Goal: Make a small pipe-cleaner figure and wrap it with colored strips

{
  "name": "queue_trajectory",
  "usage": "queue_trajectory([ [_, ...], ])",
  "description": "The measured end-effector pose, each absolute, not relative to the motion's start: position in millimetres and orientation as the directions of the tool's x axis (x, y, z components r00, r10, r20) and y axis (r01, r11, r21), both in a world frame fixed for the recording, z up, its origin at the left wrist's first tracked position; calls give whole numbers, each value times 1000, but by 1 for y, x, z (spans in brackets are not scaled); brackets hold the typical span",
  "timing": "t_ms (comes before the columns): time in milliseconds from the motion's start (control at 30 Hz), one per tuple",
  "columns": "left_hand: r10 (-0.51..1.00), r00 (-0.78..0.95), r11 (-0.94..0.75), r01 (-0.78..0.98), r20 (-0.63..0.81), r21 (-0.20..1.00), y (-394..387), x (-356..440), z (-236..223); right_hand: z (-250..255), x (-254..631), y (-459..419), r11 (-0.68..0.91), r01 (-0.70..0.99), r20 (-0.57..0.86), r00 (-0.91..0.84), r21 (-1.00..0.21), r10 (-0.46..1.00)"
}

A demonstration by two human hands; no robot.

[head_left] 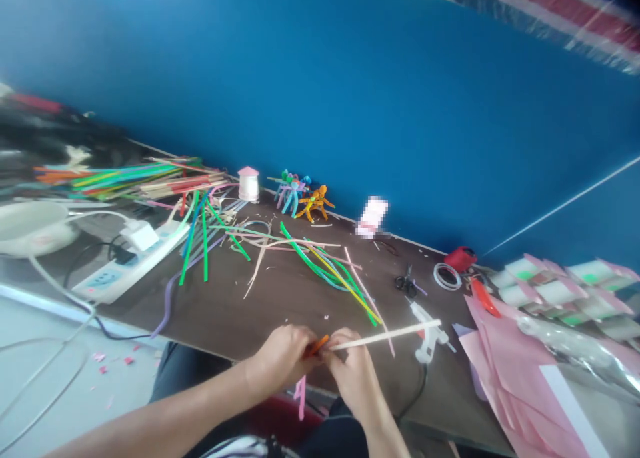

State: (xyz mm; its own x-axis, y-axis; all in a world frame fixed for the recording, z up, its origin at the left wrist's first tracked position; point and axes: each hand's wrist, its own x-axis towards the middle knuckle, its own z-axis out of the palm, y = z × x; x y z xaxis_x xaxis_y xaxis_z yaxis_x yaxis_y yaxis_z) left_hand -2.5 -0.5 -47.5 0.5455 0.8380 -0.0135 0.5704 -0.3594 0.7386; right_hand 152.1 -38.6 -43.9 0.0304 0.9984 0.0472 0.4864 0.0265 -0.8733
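Observation:
At the table's near edge my left hand (285,355) and my right hand (354,368) almost touch, fingers closed. An orange pipe cleaner (317,346) pokes out from my left fingers. From my right fingers a cream-white pipe cleaner (390,335) reaches out to the right. Below the left hand dangles a pink strand (300,397), its upper end hidden. Whether these pieces are joined is covered by the fingers. Green and yellow pipe cleaners (333,275) lie just beyond my hands, and a white glue gun (427,335) rests to their right.
Small pipe-cleaner figures (315,203) stand by the blue wall near a white cylinder with a pink top (249,185). Black scissors (407,283), pink sheets (505,378) and white rolls (565,288) are on the right. A power strip (107,275) with cables and bundled pipe cleaners (135,178) lie left.

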Motion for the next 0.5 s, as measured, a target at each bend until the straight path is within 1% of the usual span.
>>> queue_trajectory([
  [33,845,534,-342,580,-29,739,-1,-2,-47,-44,151,-39,81,533,123,42,-842,992],
  [100,845,529,-293,575,-74,764,0,-1,-45,-45,149,-40,124,581,192,57,-804,980],
  [233,813,568,-242,530,-128,812,2,-3,-41,-50,147,-41,123,596,198,62,-793,978],
  [333,826,543,-216,554,-153,804,2,-2,-46,-53,146,-41,121,630,189,41,-767,981],
  [433,840,517,-201,581,-166,788,1,0,-51,-50,145,-43,156,690,254,42,-707,966],
  [500,850,506,-205,573,-146,794,1,1,-54,-47,143,-45,193,745,305,15,-638,952],
])
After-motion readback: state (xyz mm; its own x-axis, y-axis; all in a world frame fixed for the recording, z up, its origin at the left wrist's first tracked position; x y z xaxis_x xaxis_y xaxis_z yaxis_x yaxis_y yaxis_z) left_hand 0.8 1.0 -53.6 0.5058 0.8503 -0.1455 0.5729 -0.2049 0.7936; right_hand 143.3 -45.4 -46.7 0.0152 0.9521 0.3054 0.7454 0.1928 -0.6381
